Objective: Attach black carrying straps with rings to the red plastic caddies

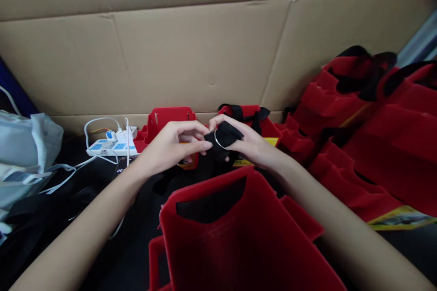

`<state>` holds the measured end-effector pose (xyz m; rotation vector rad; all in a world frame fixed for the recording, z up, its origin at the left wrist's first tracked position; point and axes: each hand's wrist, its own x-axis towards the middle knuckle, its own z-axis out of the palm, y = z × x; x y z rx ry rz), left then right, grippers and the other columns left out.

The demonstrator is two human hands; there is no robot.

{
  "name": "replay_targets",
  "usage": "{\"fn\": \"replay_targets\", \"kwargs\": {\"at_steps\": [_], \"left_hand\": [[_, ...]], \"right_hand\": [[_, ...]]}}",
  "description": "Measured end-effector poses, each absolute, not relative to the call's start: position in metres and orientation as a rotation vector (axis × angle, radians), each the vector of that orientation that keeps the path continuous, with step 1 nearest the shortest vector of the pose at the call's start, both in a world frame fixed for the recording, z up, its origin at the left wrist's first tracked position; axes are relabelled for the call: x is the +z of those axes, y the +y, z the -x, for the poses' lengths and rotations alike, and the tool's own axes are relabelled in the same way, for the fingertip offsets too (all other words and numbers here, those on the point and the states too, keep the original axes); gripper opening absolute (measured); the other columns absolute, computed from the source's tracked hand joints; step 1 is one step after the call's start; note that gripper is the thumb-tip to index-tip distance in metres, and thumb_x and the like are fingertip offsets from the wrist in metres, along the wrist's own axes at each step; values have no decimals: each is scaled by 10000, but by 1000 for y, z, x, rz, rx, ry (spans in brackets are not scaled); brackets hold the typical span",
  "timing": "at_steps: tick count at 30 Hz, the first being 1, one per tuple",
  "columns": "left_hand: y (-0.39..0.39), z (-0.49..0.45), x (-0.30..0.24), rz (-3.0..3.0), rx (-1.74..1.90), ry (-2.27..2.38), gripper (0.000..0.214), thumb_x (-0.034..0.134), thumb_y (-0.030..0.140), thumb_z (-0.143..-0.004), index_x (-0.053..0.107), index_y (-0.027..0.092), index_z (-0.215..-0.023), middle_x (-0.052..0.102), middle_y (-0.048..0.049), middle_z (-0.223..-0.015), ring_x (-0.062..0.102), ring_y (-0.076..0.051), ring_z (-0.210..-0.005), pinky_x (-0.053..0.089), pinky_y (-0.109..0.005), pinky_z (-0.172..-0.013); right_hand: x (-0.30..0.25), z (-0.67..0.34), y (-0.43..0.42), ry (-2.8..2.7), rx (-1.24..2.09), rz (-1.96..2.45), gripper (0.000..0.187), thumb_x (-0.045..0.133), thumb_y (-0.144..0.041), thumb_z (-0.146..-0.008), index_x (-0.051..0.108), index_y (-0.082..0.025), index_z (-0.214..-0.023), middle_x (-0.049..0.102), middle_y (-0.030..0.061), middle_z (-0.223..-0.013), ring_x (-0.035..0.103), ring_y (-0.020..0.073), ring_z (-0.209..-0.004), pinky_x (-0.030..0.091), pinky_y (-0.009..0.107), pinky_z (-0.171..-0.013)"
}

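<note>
My left hand and my right hand meet above a red fabric bag that lies close in front of me. Both hands pinch a black strap with a thin metal ring threaded on it. The left fingertips press on the strap's left end. The right fingers curl around the strap from behind. A black band crosses the bag's upper edge below the hands.
A heap of red bags with black handles fills the right side. More red pieces stand behind the hands. A white power strip with cables lies at left, beside a pale plastic bag. A cardboard wall closes the back.
</note>
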<state>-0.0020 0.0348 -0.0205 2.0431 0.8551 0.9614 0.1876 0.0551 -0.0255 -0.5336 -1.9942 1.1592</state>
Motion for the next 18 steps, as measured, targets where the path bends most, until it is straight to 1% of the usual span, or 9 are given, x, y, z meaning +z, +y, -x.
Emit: {"fn": "replay_targets", "kwargs": {"at_steps": [2, 6, 9, 12, 15, 17, 18], "left_hand": [[33, 4, -19, -2043, 944, 846, 148, 582, 286, -772, 556, 164, -852, 617, -24, -764, 597, -123, -705, 458, -208, -598], [29, 11, -16, -2225, 785, 770, 80, 524, 224, -816, 546, 160, -859, 637, -41, -830, 606, -128, -773, 466, -224, -682], [26, 13, -15, -2399, 722, 806, 81, 522, 240, -818, 527, 160, -828, 608, -20, -768, 566, -110, -684, 435, -208, -599], [25, 9, -16, -2464, 800, 837, 170, 538, 310, -813, 500, 161, -740, 541, 16, -683, 492, -88, -610, 379, -196, -539], [25, 6, -15, -2439, 863, 788, 217, 506, 306, -835, 495, 159, -676, 502, 31, -634, 462, -75, -583, 358, -187, -528], [26, 10, -13, -2416, 883, 763, 192, 512, 292, -832, 529, 159, -694, 528, 24, -651, 488, -83, -604, 383, -187, -547], [27, 13, -11, -2423, 886, 740, 163, 521, 277, -826, 552, 159, -718, 564, 10, -700, 521, -96, -654, 410, -194, -592]], "right_hand": [[-22, -192, 54, -2032, 1119, 499, 213, 581, -266, -737, 488, -197, -916, 471, -3, -827, 460, 103, -712, 376, 200, -605], [-25, -195, 59, -2048, 1153, 420, 231, 594, -227, -711, 502, -187, -919, 477, -7, -805, 463, 104, -712, 361, 205, -634], [-32, -190, 64, -1954, 1232, 400, 275, 608, -225, -670, 495, -182, -917, 490, 0, -811, 468, 110, -711, 365, 211, -634], [-38, -185, 62, -1843, 1401, 393, 328, 614, -250, -643, 482, -191, -938, 513, 14, -852, 494, 126, -733, 391, 230, -647], [-37, -185, 58, -1748, 1493, 366, 342, 633, -225, -600, 501, -198, -915, 499, 3, -814, 497, 125, -728, 407, 229, -653], [-34, -189, 58, -1675, 1483, 362, 346, 634, -204, -579, 520, -198, -905, 477, -2, -780, 485, 116, -705, 408, 216, -633], [-32, -192, 59, -1642, 1460, 366, 346, 633, -201, -576, 526, -198, -906, 471, -1, -778, 481, 113, -697, 409, 213, -623]]}}
